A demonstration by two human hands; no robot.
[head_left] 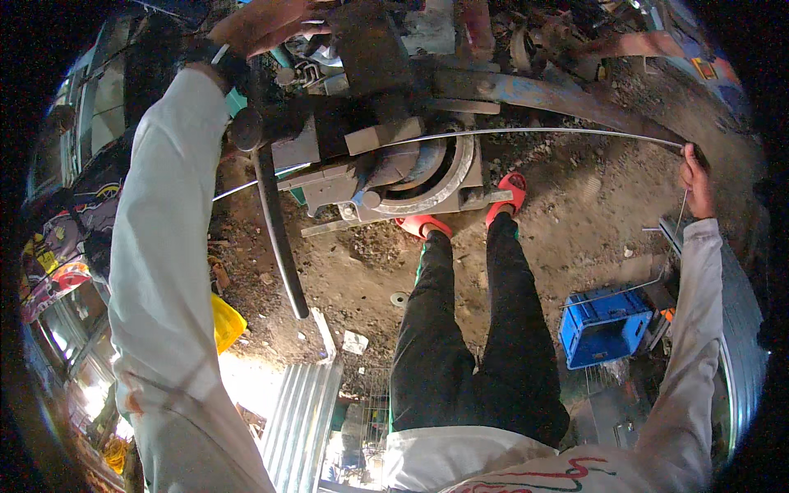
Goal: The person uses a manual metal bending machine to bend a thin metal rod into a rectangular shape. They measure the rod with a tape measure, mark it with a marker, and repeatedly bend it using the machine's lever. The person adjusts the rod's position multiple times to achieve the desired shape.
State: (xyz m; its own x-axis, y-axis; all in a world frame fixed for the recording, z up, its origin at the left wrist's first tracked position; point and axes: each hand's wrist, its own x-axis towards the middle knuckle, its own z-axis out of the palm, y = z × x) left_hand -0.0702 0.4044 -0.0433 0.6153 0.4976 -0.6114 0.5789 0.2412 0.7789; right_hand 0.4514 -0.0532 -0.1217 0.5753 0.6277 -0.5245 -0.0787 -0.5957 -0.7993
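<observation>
Head camera view: a person in a pale shirt is standing over a metal vise, handling a long, thin metal rod. Red and dark green squiggles are crossing the shirt's front, but whether they are forming letters cannot be told. A small red-and-yellow patch is showing at upper right, and a dark printed sheet is lying at far left; any writing on them is appearing too small to read.

The rod is running across the upper half of the scene above the dirt ground, its long axis going from left to right and bowing gently upward. Its left part is reaching the vise, while its right part is meeting the person's right hand, which is pinching it between bent fingers. A thin length is dropping below that hand. Left of the vise, another pale length is slanting down to the left, roughly in line with the rod.

The left hand is reaching to the top edge beside the vise, its fingers stretching rightward; whether it is gripping anything cannot be told.

Near the right forearm, a blue plastic crate is sitting on the ground, its dark interior hiding any contents. Red sandals are resting just beside the vise.
</observation>
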